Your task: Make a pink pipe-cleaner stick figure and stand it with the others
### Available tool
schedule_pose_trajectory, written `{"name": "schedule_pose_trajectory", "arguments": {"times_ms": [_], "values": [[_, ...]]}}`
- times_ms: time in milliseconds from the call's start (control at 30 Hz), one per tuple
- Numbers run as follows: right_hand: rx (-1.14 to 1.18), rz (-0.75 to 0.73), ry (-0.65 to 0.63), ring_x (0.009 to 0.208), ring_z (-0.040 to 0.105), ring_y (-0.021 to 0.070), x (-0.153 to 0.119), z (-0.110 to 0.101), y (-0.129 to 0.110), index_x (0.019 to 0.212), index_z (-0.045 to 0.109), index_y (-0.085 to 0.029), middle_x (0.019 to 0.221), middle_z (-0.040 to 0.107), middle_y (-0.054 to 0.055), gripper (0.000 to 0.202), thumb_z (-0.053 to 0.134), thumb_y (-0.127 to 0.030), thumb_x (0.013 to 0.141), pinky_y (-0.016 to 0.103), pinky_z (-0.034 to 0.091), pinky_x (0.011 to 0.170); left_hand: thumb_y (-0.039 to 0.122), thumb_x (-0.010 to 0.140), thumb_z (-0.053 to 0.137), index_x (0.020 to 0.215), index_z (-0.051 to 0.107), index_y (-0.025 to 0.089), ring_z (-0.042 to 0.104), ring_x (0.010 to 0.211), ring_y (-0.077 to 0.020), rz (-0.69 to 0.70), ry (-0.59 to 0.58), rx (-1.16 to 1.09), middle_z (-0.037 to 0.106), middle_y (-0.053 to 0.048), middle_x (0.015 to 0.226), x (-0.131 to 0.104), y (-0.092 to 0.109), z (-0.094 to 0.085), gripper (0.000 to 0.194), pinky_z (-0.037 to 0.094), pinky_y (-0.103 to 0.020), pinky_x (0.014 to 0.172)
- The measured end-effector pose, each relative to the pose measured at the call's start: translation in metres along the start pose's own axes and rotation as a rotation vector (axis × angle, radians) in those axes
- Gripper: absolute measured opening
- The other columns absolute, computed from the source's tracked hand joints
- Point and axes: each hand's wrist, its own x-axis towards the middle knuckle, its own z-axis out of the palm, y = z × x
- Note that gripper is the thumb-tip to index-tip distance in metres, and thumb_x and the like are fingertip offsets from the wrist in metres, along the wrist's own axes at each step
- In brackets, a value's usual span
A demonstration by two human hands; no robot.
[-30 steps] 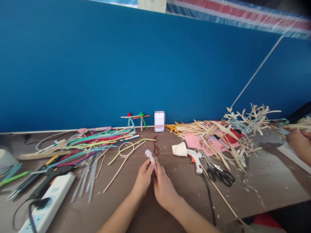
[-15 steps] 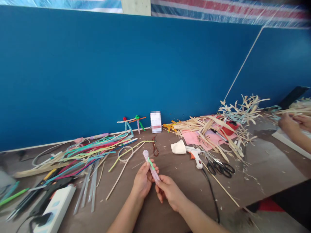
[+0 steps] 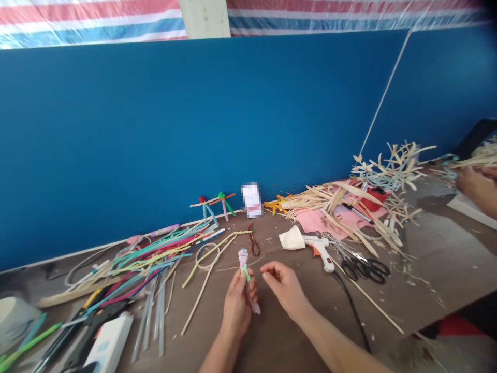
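Note:
A small figure of wound lilac pipe cleaner, with a green band round its middle, stands upright in my left hand. The fingers of that hand are wrapped round its middle, and its lilac lower end shows below them. My right hand is just to the right, apart from the figure, with thumb and forefinger separated and nothing seen between them. Beyond the hands lies a brown bead string. Two pipe-cleaner figures, one red-topped and one green-topped, lean near the blue wall.
Coloured pipe cleaners spread at left, near a white power strip and a black glue gun. At right are a white glue gun, black-handled scissors and pale strips. Another person's hand is at far right.
My right hand has let go of the figure's lower end and moved up and right, its fingers now apart. My left hand still holds the figure, now more upright. The camera view has shifted.

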Motion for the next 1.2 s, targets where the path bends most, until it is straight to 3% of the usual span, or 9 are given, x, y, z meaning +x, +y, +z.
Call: {"name": "schedule_pose_trajectory", "arguments": {"times_ms": [133, 300, 400, 700, 967, 1200], "values": [[0.242, 0.117, -0.014, 0.047, 0.038, 0.0063, 0.007, 0.008, -0.003, 0.086, 0.057, -0.016, 0.061, 0.046, -0.004, 0.020, 0.052, -0.024, 0.069, 0.018, 0.032, 0.042, 0.032, 0.072, 0.052, 0.073, 0.045, 0.016, 0.025, 0.036, -0.0026, -0.130, -0.071, -0.110, 0.031, 0.007, 0.048, -0.005, 0.002, 0.002, 0.017, 0.017, -0.016, 0.037], [0.258, 0.062, -0.106, 0.059, 0.050, 0.0105, 0.009, 0.012, -0.008, 0.078, 0.060, -0.015, 0.065, 0.057, 0.000, 0.013, 0.054, -0.024, 0.069, 0.023, 0.040, 0.059, 0.038, 0.073, 0.049, 0.070, 0.042, 0.016, 0.022, 0.034, -0.0021, -0.252, -0.069, -0.156, 0.029, 0.008, 0.046, -0.007, 0.001, 0.003, 0.023, 0.015, -0.016, 0.035], [0.234, 0.040, -0.141, 0.058, 0.052, 0.0110, 0.008, 0.013, -0.007, 0.077, 0.059, -0.015, 0.063, 0.057, 0.000, 0.013, 0.053, -0.024, 0.070, 0.025, 0.042, 0.060, 0.042, 0.072, 0.049, 0.066, 0.040, 0.016, 0.021, 0.033, -0.0020, -0.255, -0.019, -0.131, 0.029, 0.008, 0.043, -0.006, -0.003, 0.004, 0.028, 0.014, -0.016, 0.035], [-0.017, -0.113, -0.085, 0.060, 0.052, 0.0112, -0.001, 0.012, 0.000, 0.073, 0.062, -0.017, 0.067, 0.053, 0.000, 0.013, 0.050, -0.020, 0.071, 0.023, 0.042, 0.059, 0.043, 0.070, 0.052, 0.068, 0.041, 0.017, 0.021, 0.033, -0.0020, -0.112, 0.049, 0.051, 0.029, 0.010, 0.042, -0.010, -0.015, 0.004, 0.028, 0.017, -0.014, 0.033], [0.079, -0.005, -0.126, 0.053, 0.050, 0.0088, -0.009, 0.012, -0.009, 0.070, 0.058, -0.016, 0.070, 0.048, 0.000, 0.012, 0.051, -0.026, 0.072, 0.019, 0.041, 0.048, 0.046, 0.072, 0.048, 0.075, 0.048, 0.016, 0.027, 0.035, -0.0037, 0.127, 0.111, 0.301, 0.030, 0.009, 0.044, -0.016, -0.026, 0.007, 0.030, 0.022, -0.014, 0.033], [0.118, 0.024, -0.169, 0.050, 0.050, 0.0082, -0.009, 0.013, -0.014, 0.069, 0.058, -0.016, 0.070, 0.048, -0.001, 0.012, 0.052, -0.027, 0.071, 0.019, 0.042, 0.044, 0.047, 0.073, 0.047, 0.069, 0.047, 0.016, 0.029, 0.035, -0.0040, 0.228, 0.136, 0.376, 0.032, 0.008, 0.045, -0.016, -0.029, 0.006, 0.031, 0.024, -0.015, 0.034]]}}
